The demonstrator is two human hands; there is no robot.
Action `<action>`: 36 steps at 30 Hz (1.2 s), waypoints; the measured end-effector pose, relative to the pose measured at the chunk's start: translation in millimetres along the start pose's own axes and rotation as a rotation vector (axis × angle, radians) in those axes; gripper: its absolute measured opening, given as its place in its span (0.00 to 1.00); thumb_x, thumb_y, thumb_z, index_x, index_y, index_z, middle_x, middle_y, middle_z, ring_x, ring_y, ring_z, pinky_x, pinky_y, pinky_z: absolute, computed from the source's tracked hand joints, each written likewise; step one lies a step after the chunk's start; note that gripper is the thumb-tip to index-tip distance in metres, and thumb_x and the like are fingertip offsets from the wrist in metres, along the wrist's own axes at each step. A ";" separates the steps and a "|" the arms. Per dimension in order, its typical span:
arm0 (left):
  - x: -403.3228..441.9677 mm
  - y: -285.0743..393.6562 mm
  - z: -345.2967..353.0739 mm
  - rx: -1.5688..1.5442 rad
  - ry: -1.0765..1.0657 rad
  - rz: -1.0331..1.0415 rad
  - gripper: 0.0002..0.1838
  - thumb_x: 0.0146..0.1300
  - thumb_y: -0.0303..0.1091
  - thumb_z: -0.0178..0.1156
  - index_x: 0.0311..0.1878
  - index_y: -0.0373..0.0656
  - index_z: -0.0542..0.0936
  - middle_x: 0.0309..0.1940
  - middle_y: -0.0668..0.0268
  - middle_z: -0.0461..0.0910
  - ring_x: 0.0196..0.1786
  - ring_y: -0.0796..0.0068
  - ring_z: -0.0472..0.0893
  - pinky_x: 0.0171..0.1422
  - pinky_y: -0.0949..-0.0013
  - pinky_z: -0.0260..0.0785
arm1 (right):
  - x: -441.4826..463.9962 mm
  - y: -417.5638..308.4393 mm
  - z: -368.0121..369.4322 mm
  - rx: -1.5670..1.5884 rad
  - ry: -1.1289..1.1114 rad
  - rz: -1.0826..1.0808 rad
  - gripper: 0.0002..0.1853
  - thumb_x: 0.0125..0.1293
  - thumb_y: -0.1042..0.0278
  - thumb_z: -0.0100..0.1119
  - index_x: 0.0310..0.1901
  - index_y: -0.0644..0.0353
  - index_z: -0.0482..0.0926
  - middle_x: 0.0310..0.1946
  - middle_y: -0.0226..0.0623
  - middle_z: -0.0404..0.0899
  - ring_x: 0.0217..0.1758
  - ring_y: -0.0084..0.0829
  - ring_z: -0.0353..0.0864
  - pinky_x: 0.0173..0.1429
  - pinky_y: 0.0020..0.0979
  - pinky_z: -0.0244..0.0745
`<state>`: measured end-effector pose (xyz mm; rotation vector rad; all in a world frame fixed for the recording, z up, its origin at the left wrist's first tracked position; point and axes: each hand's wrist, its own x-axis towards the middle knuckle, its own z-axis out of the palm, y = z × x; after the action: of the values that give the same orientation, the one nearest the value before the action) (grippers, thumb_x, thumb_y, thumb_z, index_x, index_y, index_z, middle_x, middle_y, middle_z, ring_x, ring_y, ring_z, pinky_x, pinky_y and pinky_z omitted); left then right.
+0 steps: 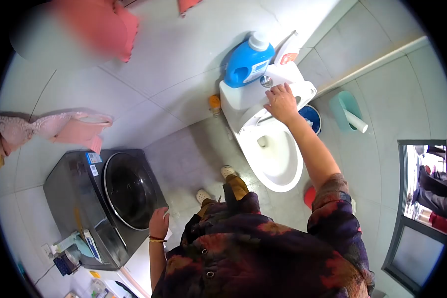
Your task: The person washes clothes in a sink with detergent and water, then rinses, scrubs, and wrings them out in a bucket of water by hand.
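Note:
My right hand [282, 103] is over the back of the white toilet [275, 159], its fingers bent and apart near the raised lid [303, 92] and just below the round flush button [266, 81]. It holds nothing that I can see; whether the fingertips touch the lid is unclear. On the tank stand a blue bottle [248, 62] with a white cap and a white bottle [287, 51] with a red label. My left hand [159, 222] hangs at the lower left beside the dark washing machine [129, 191], fingers slightly apart, holding nothing.
A blue bin [310, 119] stands right of the toilet. A mint holder [345, 110] with a white roll is on the right wall. An orange-capped bottle [214, 103] is left of the tank. Pink garments [74, 130] hang at the left. A red object [310, 197] sits near my right elbow.

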<state>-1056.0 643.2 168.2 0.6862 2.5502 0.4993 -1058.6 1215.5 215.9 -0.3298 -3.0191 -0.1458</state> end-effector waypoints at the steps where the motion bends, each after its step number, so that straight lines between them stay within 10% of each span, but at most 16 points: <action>1: 8.5 8.2 -7.3 -0.023 -0.030 -0.038 0.13 0.58 0.33 0.55 0.46 0.43 0.74 0.42 0.57 0.75 0.45 0.54 0.75 0.47 0.60 0.69 | -8.1 1.0 -0.4 0.000 0.001 0.013 0.17 0.51 0.58 0.60 0.41 0.56 0.78 0.43 0.37 0.75 0.55 0.36 0.68 0.65 0.44 0.55; 7: 22.7 17.4 -10.3 0.000 -0.049 -0.009 0.13 0.58 0.33 0.55 0.46 0.43 0.75 0.42 0.57 0.75 0.45 0.54 0.75 0.48 0.60 0.69 | -156.2 -34.9 2.4 -0.020 -0.341 0.115 0.17 0.55 0.52 0.56 0.35 0.58 0.79 0.35 0.35 0.75 0.47 0.35 0.68 0.51 0.35 0.65; 13: 4.6 -13.4 29.2 0.103 -0.225 0.056 0.14 0.56 0.35 0.57 0.46 0.44 0.75 0.42 0.57 0.75 0.46 0.55 0.75 0.48 0.60 0.69 | -308.4 -73.1 95.1 0.136 -0.870 0.337 0.45 0.50 0.45 0.63 0.61 0.71 0.58 0.66 0.48 0.52 0.69 0.42 0.51 0.68 0.38 0.53; 18: 17.9 0.3 20.0 0.115 -0.378 -0.013 0.14 0.56 0.34 0.57 0.46 0.44 0.75 0.40 0.57 0.76 0.42 0.56 0.76 0.46 0.60 0.69 | -328.5 -93.1 192.9 0.375 -1.166 0.663 0.48 0.50 0.46 0.64 0.66 0.63 0.51 0.68 0.55 0.41 0.71 0.47 0.46 0.66 0.41 0.58; 29: 22.5 -6.3 19.7 0.053 -0.457 -0.133 0.13 0.58 0.32 0.56 0.46 0.40 0.75 0.39 0.56 0.77 0.40 0.59 0.79 0.43 0.62 0.71 | -324.2 -114.3 326.2 0.655 -0.889 1.243 0.52 0.43 0.51 0.70 0.60 0.80 0.52 0.62 0.77 0.38 0.63 0.62 0.56 0.65 0.41 0.61; 36: 15.4 -10.4 43.8 -0.008 -0.492 -0.145 0.14 0.58 0.33 0.56 0.47 0.40 0.75 0.41 0.56 0.78 0.39 0.62 0.80 0.43 0.64 0.72 | -273.6 -75.2 299.4 0.762 -0.700 1.035 0.27 0.53 0.57 0.61 0.52 0.63 0.71 0.54 0.48 0.69 0.56 0.48 0.68 0.58 0.40 0.67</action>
<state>-1049.7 652.8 122.0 0.5362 2.1120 0.2514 -836.2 1116.6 -117.1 -2.0080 -2.6427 1.3505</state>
